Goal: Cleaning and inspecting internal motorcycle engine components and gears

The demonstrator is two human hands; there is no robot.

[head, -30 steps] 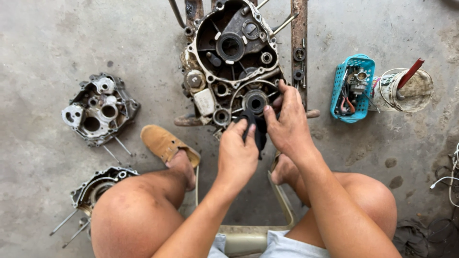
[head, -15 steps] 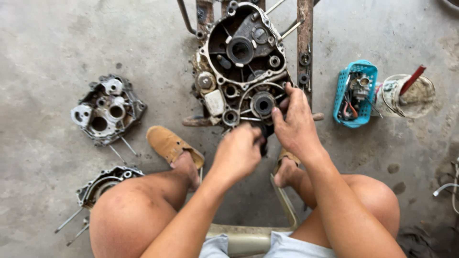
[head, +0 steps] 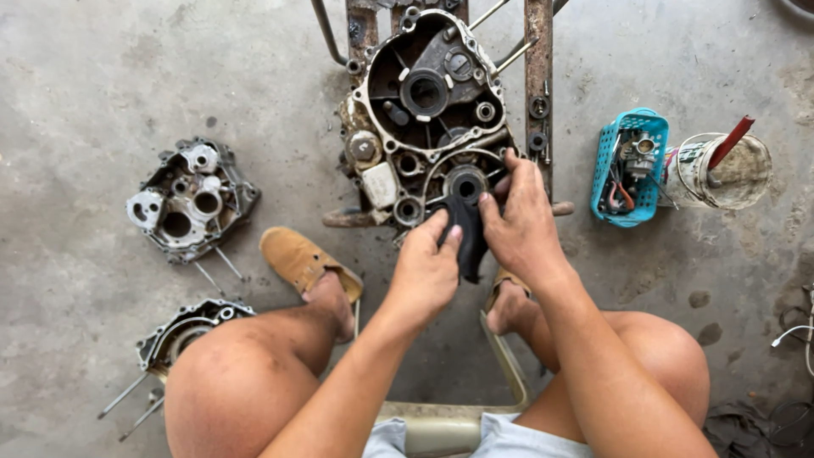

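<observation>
A dirty engine crankcase half stands open on a rusty metal stand in front of me. A black rubber piece hangs at its lower edge, just below a round bearing hole. My left hand grips the lower left of the black piece. My right hand holds its upper right, with fingertips touching the case rim. Part of the black piece is hidden by both hands.
Two more engine case parts lie on the concrete floor at left, one further away and one by my left knee. A blue basket with small parts and a dirty bucket sit at right. My feet wear tan sandals.
Both hands have stayed on the black piece at the case's lower edge. My left hand has shifted slightly up along it. The view has tilted so the case sits lower in frame.
</observation>
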